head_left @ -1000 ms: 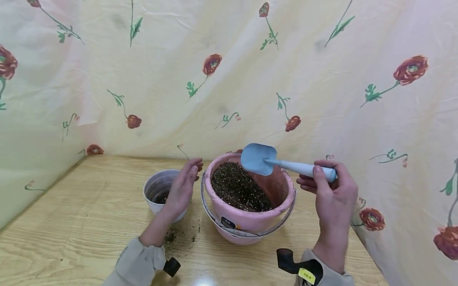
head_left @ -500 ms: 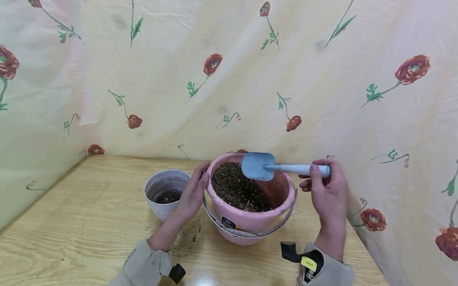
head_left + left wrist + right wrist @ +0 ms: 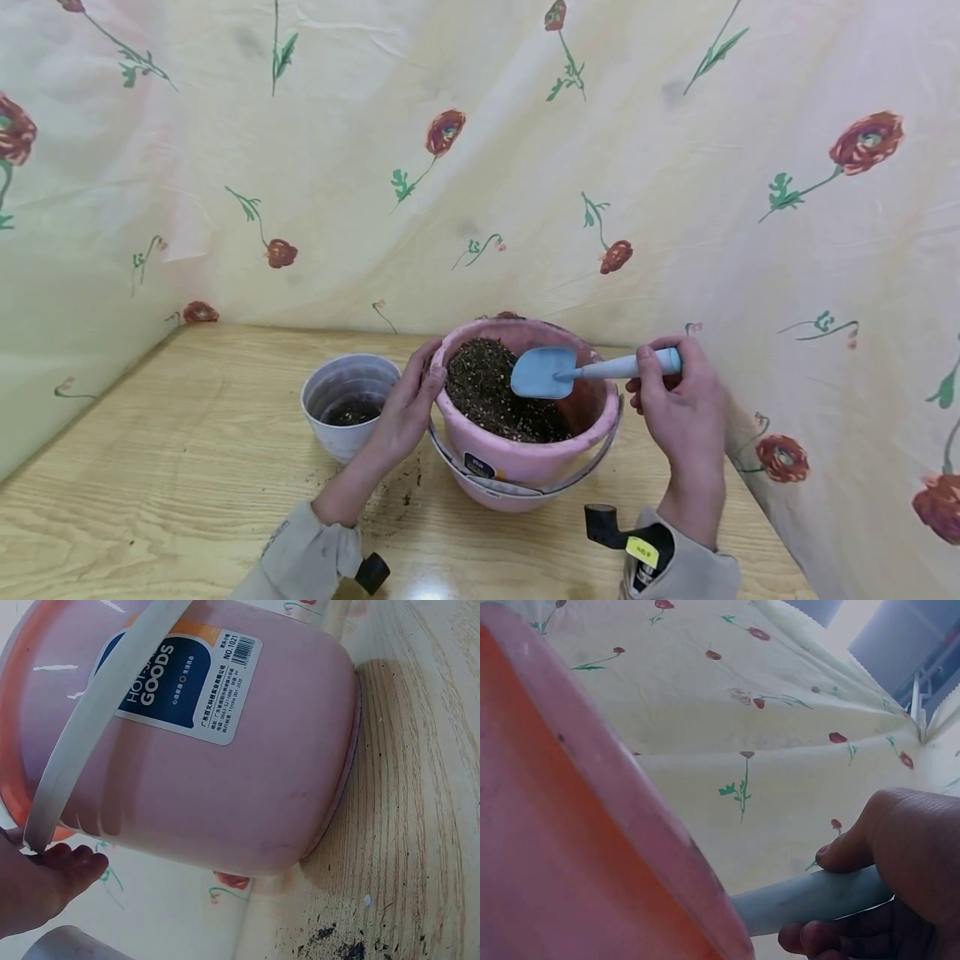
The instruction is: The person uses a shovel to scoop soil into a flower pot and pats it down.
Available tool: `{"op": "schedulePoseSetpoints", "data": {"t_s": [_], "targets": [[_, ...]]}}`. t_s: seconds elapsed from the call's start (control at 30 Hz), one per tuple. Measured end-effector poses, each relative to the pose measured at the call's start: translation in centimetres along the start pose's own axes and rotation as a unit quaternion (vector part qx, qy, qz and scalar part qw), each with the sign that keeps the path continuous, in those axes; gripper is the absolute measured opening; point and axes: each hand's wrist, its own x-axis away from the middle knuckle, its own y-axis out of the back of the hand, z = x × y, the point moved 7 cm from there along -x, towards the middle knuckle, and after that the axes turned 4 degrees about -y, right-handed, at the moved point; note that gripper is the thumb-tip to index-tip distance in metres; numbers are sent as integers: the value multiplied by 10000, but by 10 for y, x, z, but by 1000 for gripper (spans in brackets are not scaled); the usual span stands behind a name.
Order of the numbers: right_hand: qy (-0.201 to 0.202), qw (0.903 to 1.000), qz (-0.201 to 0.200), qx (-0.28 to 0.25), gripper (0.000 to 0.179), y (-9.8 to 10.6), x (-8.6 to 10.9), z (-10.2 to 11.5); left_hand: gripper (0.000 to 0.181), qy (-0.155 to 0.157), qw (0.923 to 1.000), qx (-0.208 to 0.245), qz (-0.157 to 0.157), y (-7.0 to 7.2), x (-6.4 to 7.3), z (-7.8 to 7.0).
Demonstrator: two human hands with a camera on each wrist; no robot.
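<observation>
A pink bucket point(image 3: 517, 467) with a wire-and-plastic bail handle stands on the table, dark soil point(image 3: 495, 392) heaped toward its left side. My left hand point(image 3: 405, 404) holds the bucket's left rim; in the left wrist view its fingers point(image 3: 75, 870) curl beside the handle's end. With my right hand point(image 3: 686, 408) I grip a trowel point(image 3: 543, 372) by its pale blue handle, thumb on top. The blade hangs inside the bucket's mouth, just over the soil; whether it touches cannot be told. In the right wrist view the bucket wall hides the blade.
A white plastic pot point(image 3: 341, 433) with a little soil at its bottom stands left of the bucket, close to my left forearm. Soil crumbs point(image 3: 397, 500) lie on the wooden table point(image 3: 187, 467). A flowered cloth point(image 3: 337, 167) hangs behind and at both sides.
My left hand has moved right from over the white pot onto the bucket's rim. The trowel has come down from above the bucket's far rim into its mouth.
</observation>
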Motion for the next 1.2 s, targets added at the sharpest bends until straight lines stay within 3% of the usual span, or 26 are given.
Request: {"op": "schedulePoseSetpoints", "data": {"t_s": [0.13, 0.23, 0.47, 0.83, 1.2], "targets": [[208, 9992, 125, 330, 21, -5, 1, 5, 50, 78, 9999, 112, 40, 0, 0, 2], [243, 9978, 290, 550, 23, -12, 1, 9, 52, 310, 9986, 403, 112, -2, -1, 6], [-84, 9953, 621, 740, 29, -22, 3, 12, 56, 663, 9936, 884, 218, -6, -2, 9], [-38, 9966, 666, 473, 26, -27, 0, 7, 53, 786, 9879, 1269, 414, -4, -4, 15], [183, 9968, 768, 98, 23, -34, -3, 3, 59, 1215, 9833, 1058, 844, 1, -3, 25]]}}
